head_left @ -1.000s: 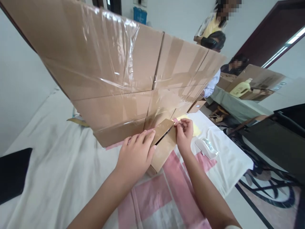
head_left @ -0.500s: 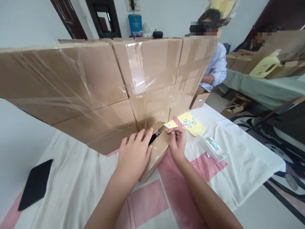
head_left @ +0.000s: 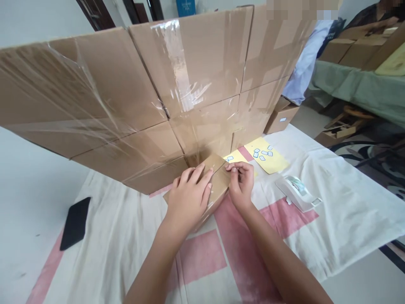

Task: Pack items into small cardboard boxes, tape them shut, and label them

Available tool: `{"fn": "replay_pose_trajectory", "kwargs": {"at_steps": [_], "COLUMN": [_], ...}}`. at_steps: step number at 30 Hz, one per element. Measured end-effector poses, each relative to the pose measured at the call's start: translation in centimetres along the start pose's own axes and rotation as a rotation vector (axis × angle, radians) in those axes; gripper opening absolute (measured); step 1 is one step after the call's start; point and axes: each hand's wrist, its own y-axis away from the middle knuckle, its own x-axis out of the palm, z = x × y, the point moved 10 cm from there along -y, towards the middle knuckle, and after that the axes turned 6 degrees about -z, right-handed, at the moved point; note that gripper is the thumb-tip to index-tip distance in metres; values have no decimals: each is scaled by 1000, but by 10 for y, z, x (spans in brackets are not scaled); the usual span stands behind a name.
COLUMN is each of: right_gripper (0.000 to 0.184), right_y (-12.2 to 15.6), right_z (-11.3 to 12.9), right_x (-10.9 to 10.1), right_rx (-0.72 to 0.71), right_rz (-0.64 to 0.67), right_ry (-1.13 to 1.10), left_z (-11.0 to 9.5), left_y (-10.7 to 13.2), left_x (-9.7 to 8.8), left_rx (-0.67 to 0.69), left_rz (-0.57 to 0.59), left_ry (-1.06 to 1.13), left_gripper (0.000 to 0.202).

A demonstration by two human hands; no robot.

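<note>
A small cardboard box (head_left: 219,185) rests on the white and pink cloth (head_left: 278,219) in front of a tall wall of taped cardboard boxes (head_left: 177,80). My left hand (head_left: 189,197) lies flat on the small box's top flap, fingers stretched out, pressing it down. My right hand (head_left: 241,182) is at the box's right edge with thumb and fingers pinched together on something too small to make out.
A white tape dispenser (head_left: 297,193) lies to the right of my hands. A yellow sheet with small labels (head_left: 265,155) sits behind it. A black phone (head_left: 75,221) lies at the left. A person in a light blue shirt (head_left: 303,63) sits behind the boxes at the right.
The small box's top flap, open a second ago, is now pressed down under my left hand. The view has tilted and dropped lower.
</note>
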Motion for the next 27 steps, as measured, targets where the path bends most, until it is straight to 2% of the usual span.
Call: {"fn": "replay_pose_trajectory", "kwargs": {"at_steps": [7, 10, 17, 27], "right_gripper": [11, 13, 9, 7], "right_y": [2, 2, 3, 3], "right_z": [3, 4, -1, -1], "right_x": [2, 2, -2, -2], "right_rx": [-4, -12, 13, 17], "right_rz": [17, 15, -12, -14], "right_ry": [-16, -21, 5, 19], "left_z": [10, 14, -3, 1], "left_y": [4, 4, 4, 7], "left_x": [11, 12, -3, 5], "left_rx": [-55, -71, 115, 85], "left_rz": [96, 98, -12, 77], "left_ry": [45, 62, 58, 97], "left_gripper": [50, 50, 45, 46]}}
